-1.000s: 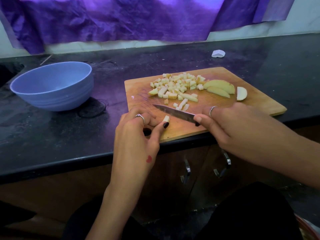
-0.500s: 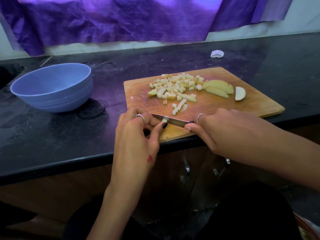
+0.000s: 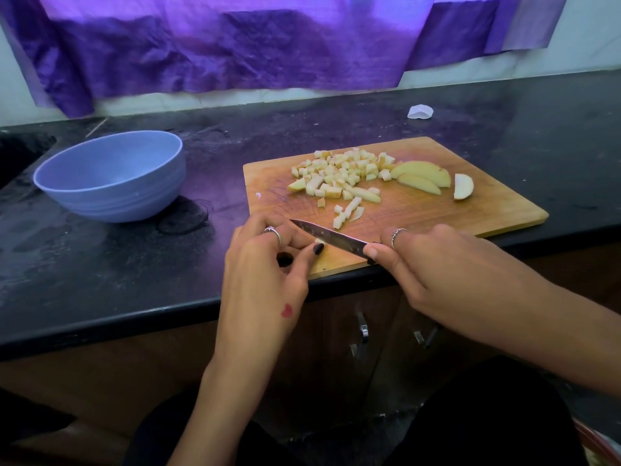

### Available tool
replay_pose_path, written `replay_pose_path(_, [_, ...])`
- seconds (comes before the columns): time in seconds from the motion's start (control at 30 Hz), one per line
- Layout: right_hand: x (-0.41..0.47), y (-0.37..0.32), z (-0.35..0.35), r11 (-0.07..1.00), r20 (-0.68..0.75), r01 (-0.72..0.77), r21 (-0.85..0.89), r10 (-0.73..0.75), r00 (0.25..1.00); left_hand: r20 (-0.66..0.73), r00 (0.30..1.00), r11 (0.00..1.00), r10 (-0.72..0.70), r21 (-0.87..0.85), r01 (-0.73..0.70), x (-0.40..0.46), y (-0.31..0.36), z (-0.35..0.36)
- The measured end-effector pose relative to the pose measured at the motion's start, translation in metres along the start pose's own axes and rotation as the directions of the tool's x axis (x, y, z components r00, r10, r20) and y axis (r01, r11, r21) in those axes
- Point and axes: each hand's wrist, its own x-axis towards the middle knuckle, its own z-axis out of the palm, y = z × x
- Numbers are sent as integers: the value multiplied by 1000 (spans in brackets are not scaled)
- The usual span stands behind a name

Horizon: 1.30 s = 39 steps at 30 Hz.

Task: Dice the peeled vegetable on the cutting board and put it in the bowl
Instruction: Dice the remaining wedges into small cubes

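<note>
Black counter (image 3: 100,270), board (image 3: 470,213) on it: my right hand (image 3: 447,274) grips the knife (image 3: 327,235), left hand (image 3: 265,264) pinches a small vegetable piece (image 3: 319,244) at the near edge, bowl (image 3: 111,176) far left.

Knife (image 3: 327,235) handle hidden in right hand (image 3: 433,264).

black counter (image 3: 100,264); on it: blue bowl (image 3: 114,176); cutting board (image 3: 470,210); white scrap (image 3: 420,112)

One board (image 3: 470,210); on it one knife (image 3: 327,235), three slices (image 3: 421,169) at its far right, dice (image 3: 342,171) too many to count; one bowl (image 3: 111,176) left of board; one white scrap (image 3: 420,112) behind board; two hands, left (image 3: 265,274), right (image 3: 433,264); two rings (image 3: 273,231).
</note>
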Motion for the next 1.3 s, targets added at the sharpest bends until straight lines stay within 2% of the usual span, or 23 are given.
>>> replay_pose_path(0.2, [3,-3,1,996,18,14,-88,-12,1000,-2,1000,1000,-24,14,24,1,1,1])
replay_pose_path(0.33, [9,0,1,992,101,57,-116,-46,994,-14,999,998,-41,38,42,2,2,3])
replay_pose_path(0.43, [12,6,-1,979,107,83,-188,-64,992,-11,999,997,-44,56,44,2,2,3])
replay_pose_path(0.53, [12,14,0,913,17,109,-394,-111,994,-18,999,997,-37,67,38,2,0,4])
replay_pose_path(0.6, [12,20,4,877,-70,108,-468,-159,985,-18,999,997,-38,69,39,3,1,4])
replay_pose_path(0.67, [13,26,6,905,-125,86,-417,-151,981,-2,998,989,-55,135,55,6,1,6])
replay_pose_path(0.73, [15,34,7,953,-166,81,-293,-134,977,17,998,973,-58,226,53,15,0,10])
replay_pose_path(0.83, [15,49,4,989,-278,51,-140,-89,956,56,997,966,-52,255,36,38,0,17])
replay_pose_path(1.0, [15,77,8,996,-430,-37,-76,1,903,143,989,939,-47,343,-5,70,3,25])
replay_pose_path(1.13, [15,92,17,998,-480,-38,45,55,875,212,975,913,62,382,-141,85,17,32])
replay_pose_path(1.3, [10,102,25,989,-475,-41,142,105,873,446,870,806,209,425,-411,101,29,44])
